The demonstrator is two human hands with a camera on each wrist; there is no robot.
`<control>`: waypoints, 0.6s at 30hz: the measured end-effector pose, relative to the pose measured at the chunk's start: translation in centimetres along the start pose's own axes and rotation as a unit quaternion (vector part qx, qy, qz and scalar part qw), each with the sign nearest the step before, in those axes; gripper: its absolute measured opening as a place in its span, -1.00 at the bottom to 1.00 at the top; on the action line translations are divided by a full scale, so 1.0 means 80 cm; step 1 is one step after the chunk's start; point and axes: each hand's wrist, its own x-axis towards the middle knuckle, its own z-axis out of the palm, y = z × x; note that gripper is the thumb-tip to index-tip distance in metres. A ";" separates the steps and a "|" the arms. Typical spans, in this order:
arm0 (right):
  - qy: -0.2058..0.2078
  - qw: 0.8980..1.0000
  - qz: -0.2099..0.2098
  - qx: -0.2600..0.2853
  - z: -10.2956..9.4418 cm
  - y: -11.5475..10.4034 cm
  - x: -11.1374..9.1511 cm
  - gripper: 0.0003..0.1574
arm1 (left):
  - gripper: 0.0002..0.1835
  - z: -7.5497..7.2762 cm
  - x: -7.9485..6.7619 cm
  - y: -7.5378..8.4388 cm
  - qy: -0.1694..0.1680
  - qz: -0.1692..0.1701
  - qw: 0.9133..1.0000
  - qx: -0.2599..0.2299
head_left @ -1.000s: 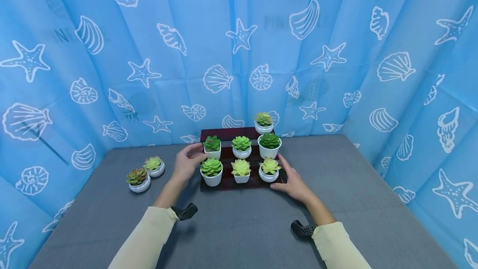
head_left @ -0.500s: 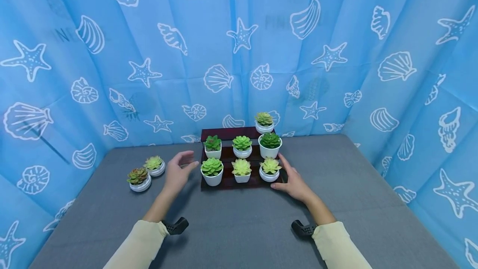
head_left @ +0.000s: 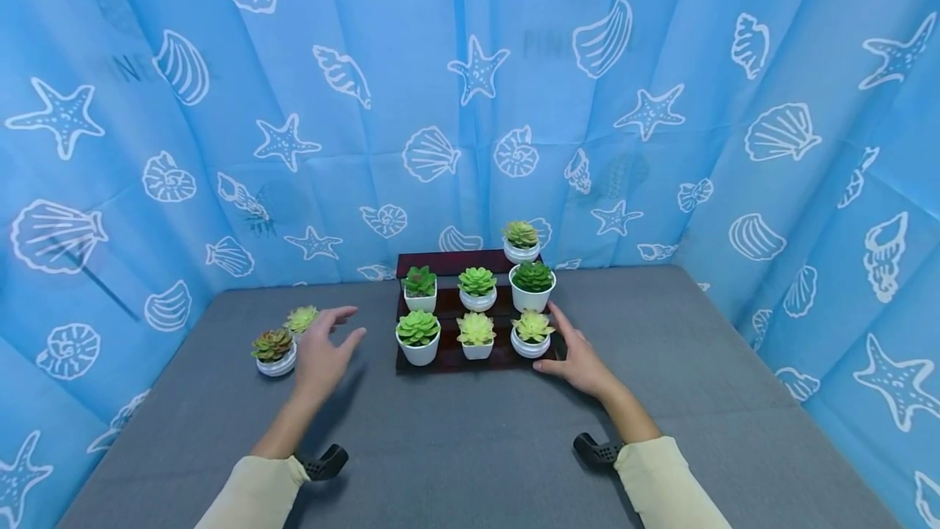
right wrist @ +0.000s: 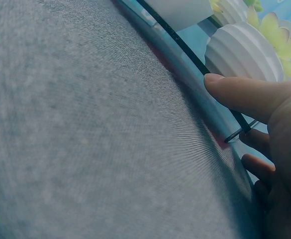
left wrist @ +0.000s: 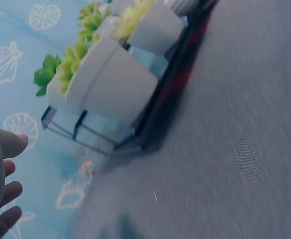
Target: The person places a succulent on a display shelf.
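Note:
My left hand is in the air with nothing in it, fingers loosely bent and thumb apart. It partly covers a small light-green potted succulent on the left; a reddish-green potted succulent stands beside that one. My right hand grips the front right corner of a dark red tiered plant stand. In the right wrist view its thumb lies on the stand's dark edge and its fingers are at the side frame. Just above is a ribbed white pot with a yellow-green succulent.
Two lower tiers bear several white-potted succulents, among them a big green one at front left. One potted succulent stands at the top tier's right end. Grey cloth covers the table; a blue shell-print curtain hangs behind.
My left hand has left the square-potted succulent at the stand's left end and moved left, toward the two succulents on the table. My right hand has stayed at the corner.

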 end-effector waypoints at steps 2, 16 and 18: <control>0.001 1.000 -0.003 -0.002 0.000 0.000 0.000 0.32 | -0.62 -0.004 -0.003 -0.006 0.008 0.017 1.000 0.021; 0.003 1.000 -0.003 -0.002 0.001 0.001 -0.001 0.32 | -0.38 -0.039 -0.015 -0.050 0.057 0.021 0.994 0.096; 0.001 1.000 0.001 0.001 0.001 0.001 -0.001 0.32 | -0.35 -0.045 -0.016 -0.053 0.059 0.012 0.993 0.104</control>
